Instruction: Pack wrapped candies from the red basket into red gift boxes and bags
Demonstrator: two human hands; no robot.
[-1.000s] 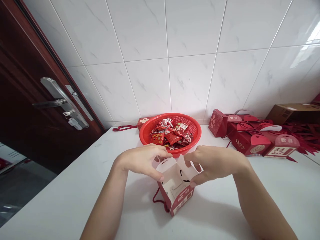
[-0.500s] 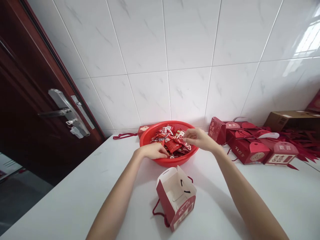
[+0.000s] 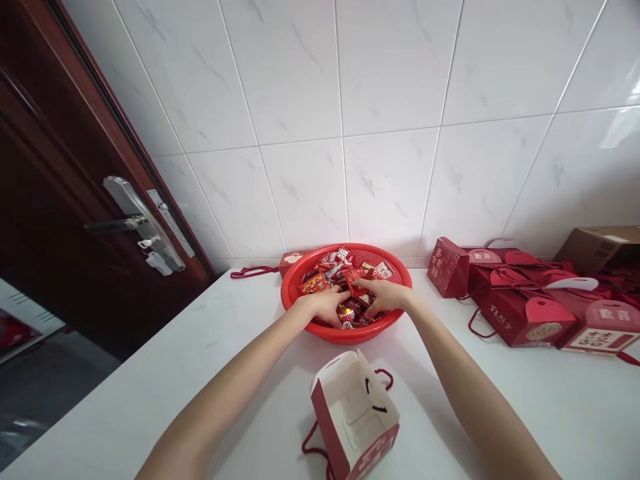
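Observation:
Both of my hands reach into a red plastic basket [image 3: 290,283] heaped with small wrapped sweets [image 3: 334,267], mostly in red wrappers. My left hand [image 3: 326,305] rests on the pile at the near left, fingers spread, some tips hidden among the wrappers. On the right side of the pile, my right hand [image 3: 384,297] has its fingers apart. One finger touches a red packet [image 3: 353,280] in the middle. Nearer to me, an open red-and-white gift box [image 3: 353,420] with dark red cord handles shows its white inside, with no sweets visible there.
Several closed red gift boxes [image 3: 525,313] stand at the right, beside a brown carton [image 3: 600,247]. A red box [image 3: 290,261] with a ribbon [image 3: 255,271] lies behind the basket. White wall tiles [image 3: 390,193] back the table; a dark door [image 3: 65,200] is at the left.
My right hand has moved left and down from above the basket's right side onto the sweets. My left hand has moved slightly right, deeper into the pile, its fingers spreading. The view has shifted slightly.

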